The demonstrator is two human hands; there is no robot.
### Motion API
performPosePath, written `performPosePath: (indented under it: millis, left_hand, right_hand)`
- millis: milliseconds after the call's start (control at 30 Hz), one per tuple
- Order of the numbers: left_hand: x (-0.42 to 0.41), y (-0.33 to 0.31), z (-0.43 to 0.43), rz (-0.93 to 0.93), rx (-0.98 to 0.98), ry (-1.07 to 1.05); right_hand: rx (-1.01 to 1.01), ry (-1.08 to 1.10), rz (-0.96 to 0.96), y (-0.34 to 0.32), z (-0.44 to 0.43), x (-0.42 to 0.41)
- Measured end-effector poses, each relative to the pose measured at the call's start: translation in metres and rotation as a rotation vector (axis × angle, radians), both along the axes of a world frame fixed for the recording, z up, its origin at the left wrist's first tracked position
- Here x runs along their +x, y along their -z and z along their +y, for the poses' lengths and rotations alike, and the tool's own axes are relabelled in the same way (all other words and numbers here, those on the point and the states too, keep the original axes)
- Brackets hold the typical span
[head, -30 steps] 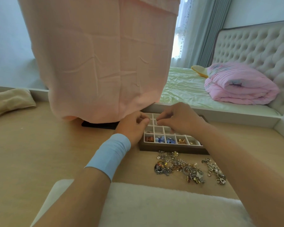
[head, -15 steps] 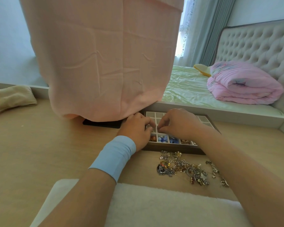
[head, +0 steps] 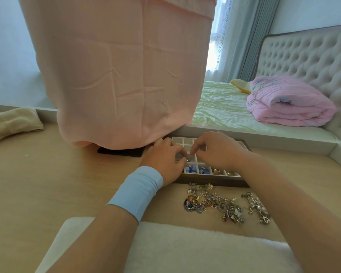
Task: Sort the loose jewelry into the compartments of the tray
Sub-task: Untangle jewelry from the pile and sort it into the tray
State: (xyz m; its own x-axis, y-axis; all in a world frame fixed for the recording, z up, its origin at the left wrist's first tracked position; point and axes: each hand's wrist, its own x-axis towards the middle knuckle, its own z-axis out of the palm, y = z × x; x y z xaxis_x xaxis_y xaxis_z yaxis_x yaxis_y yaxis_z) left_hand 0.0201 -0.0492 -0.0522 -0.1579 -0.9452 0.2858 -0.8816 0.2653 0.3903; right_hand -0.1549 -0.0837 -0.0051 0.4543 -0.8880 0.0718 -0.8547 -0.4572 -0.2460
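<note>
A compartment tray (head: 215,180) with a dark wooden frame and white cells lies on the wooden floor. Its front cells hold blue beads (head: 193,170) and gold pieces (head: 218,171). Both hands hover over the tray's left middle cells. My left hand (head: 164,158) and my right hand (head: 215,149) have curled fingertips meeting around a small silvery piece (head: 188,159); which hand holds it is unclear. A pile of loose jewelry (head: 215,203) lies in front of the tray, with a second silver cluster (head: 257,207) to its right.
A pink cloth (head: 122,75) hangs down just behind the tray, over a black base (head: 119,152). A white fluffy mat (head: 165,249) lies nearest me. A beige cloth (head: 12,121) is at far left. A bed with a pink folded quilt (head: 287,101) stands behind.
The view has shifted slightly. Both hands have drawn a little closer to me over the tray, from the back cells toward the middle cells, fingertips still together.
</note>
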Motion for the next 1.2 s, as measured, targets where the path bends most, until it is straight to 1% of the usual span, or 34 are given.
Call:
performPosePath:
  millis: [100,167,200,267,333,400,433,533,600,667,767,867,933,967,1067,1200]
  left_hand:
    - [-0.009,-0.008,0.005,-0.018,-0.061,0.027]
    - [-0.020,-0.015,0.012,-0.018,-0.087,0.068]
    - [-0.027,-0.018,0.016,0.012,-0.084,0.097]
    - [-0.042,-0.024,0.026,0.114,-0.038,0.172]
    - [-0.059,-0.026,0.037,0.162,0.035,0.244]
    - [-0.074,-0.026,0.044,0.121,0.086,0.286]
    - [-0.079,-0.026,0.048,0.066,0.091,0.295]
    - [-0.086,-0.024,0.053,-0.114,0.053,0.315]
    - [-0.087,-0.021,0.052,-0.151,0.050,0.326]
    - [-0.087,-0.018,0.052,-0.150,0.068,0.329]
    - [-0.086,-0.014,0.051,-0.122,0.082,0.331]
    - [-0.086,-0.012,0.049,-0.005,0.128,0.313]
    - [-0.086,-0.009,0.046,0.072,0.160,0.307]
    - [-0.086,-0.007,0.045,0.105,0.169,0.305]
    - [-0.086,-0.003,0.041,0.246,0.159,0.291]
    - [-0.084,-0.005,0.039,0.535,0.210,0.276]
  right_hand:
    - [0.005,-0.006,-0.018,-0.014,0.011,-0.017]
    - [0.015,-0.014,0.011,-0.023,0.021,-0.035]
    - [0.024,-0.022,0.034,-0.025,0.027,-0.044]
    - [0.037,-0.045,0.060,-0.026,0.040,-0.063]
    - [0.044,-0.040,0.094,-0.025,0.052,-0.080]
    - [0.036,0.000,0.180,-0.021,0.062,-0.094]
    - [0.023,0.016,0.226,-0.019,0.065,-0.098]
    - [-0.018,0.018,0.322,-0.013,0.068,-0.103]
    - [-0.025,-0.009,0.354,-0.009,0.068,-0.101]
    - [-0.025,-0.042,0.376,-0.005,0.067,-0.098]
    - [-0.027,-0.038,0.384,0.000,0.064,-0.095]
    - [-0.009,-0.016,0.376,0.004,0.062,-0.096]
    - [0.043,-0.013,0.310,0.004,0.060,-0.100]
    - [0.076,-0.008,0.234,0.004,0.059,-0.102]
    - [0.178,0.001,-0.107,0.003,0.054,-0.109]
    - [0.404,0.027,-0.473,0.004,0.056,-0.108]
